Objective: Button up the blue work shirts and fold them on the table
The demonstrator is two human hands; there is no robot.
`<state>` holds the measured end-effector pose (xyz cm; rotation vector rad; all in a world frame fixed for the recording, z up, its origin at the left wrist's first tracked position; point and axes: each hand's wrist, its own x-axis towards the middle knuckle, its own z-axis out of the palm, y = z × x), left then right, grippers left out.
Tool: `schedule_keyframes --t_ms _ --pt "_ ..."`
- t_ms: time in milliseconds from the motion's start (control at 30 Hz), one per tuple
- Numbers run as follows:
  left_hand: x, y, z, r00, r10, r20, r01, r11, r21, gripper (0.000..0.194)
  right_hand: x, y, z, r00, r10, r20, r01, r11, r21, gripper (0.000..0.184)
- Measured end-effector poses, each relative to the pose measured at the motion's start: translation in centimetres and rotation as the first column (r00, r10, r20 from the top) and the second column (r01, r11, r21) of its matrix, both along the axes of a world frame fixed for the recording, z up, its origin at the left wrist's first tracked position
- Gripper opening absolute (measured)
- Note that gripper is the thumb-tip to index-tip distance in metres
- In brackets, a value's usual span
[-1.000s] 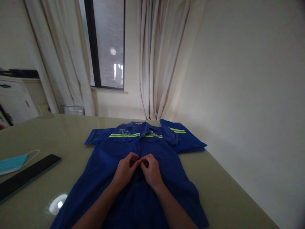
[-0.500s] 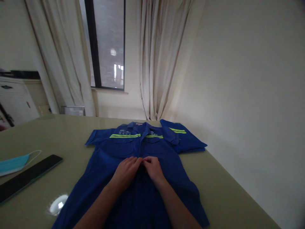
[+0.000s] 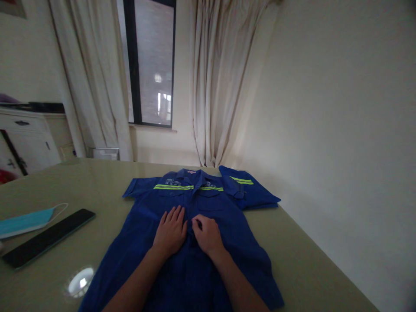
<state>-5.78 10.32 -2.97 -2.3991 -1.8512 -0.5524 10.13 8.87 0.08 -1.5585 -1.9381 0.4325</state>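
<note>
A blue short-sleeved work shirt (image 3: 143, 225) with yellow-green reflective stripes lies spread front up on the table, its collar at the far end. My left hand (image 3: 170, 229) rests flat on the shirt, left of the front placket, fingers stretched out. Just across the placket, my right hand (image 3: 208, 234) is closed in a pinch, thumb and forefinger together at the placket's edge. It appears to grip the shirt's front edge; whether a button is between the fingertips cannot be made out.
A folded blue garment (image 3: 260, 190) with a matching stripe lies by the right sleeve. At left on the table (image 3: 107, 182) are a black phone (image 3: 48, 238) and a light-blue face mask (image 3: 26, 223). A wall (image 3: 341, 151) runs along the right side.
My left hand has let go of the placket, shifted left and flattened onto the shirt. The right hand stays at the placket, still pinching. The view has turned slightly left.
</note>
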Motion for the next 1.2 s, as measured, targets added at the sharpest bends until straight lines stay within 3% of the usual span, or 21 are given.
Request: schedule_keyframes --t_ms 133,267,367,533,600,667,867,1033,1200 --pt "0.2 -2.9 -0.1 0.995 -0.063 -0.082 0.054 0.992 -0.113 0.052 -1.4 0.3 1.9 0.95 -0.17 0.261 0.192 0.979 -0.062 0.042" --pt "-0.2 -6.0 0.7 0.988 -0.11 -0.109 0.089 0.98 -0.179 0.054 -2.7 1.3 1.5 0.908 -0.199 0.37 0.239 0.969 -0.066 0.041" --pt "-0.3 -6.1 2.4 0.989 -0.094 -0.112 0.068 0.973 -0.222 0.059 -2.5 2.0 -0.2 0.943 -0.191 0.272 0.211 0.976 -0.044 0.024" --pt "1.1 -2.0 5.1 0.987 0.074 -0.143 -0.105 0.969 -0.224 0.041 -0.7 2.8 -2.2 0.984 -0.171 -0.057 0.169 0.985 -0.029 0.017" --pt "1.8 -0.4 4.8 0.985 0.108 -0.136 -0.131 0.977 -0.17 0.034 -0.3 2.9 -2.4 0.974 -0.169 -0.151 0.165 0.986 -0.039 0.014" --pt "2.1 0.7 3.7 0.996 0.054 -0.076 -0.064 0.989 -0.133 0.028 -0.1 3.0 -2.4 0.963 -0.182 -0.198 0.177 0.983 -0.043 0.011" --pt "0.8 1.7 0.4 0.95 -0.113 0.29 0.147 0.984 -0.1 0.02 -0.7 2.7 -2.4 0.969 -0.152 -0.195 0.152 0.988 -0.011 0.005" --pt "0.3 1.8 0.4 0.867 -0.118 0.484 0.186 0.978 -0.094 0.021 -1.1 2.6 -2.2 0.981 -0.112 -0.159 0.117 0.993 0.023 0.009" --pt "0.4 1.5 0.7 0.835 -0.143 0.532 0.231 0.967 -0.103 0.021 -1.1 2.4 -1.9 0.987 -0.139 -0.082 0.142 0.99 0.021 0.011"
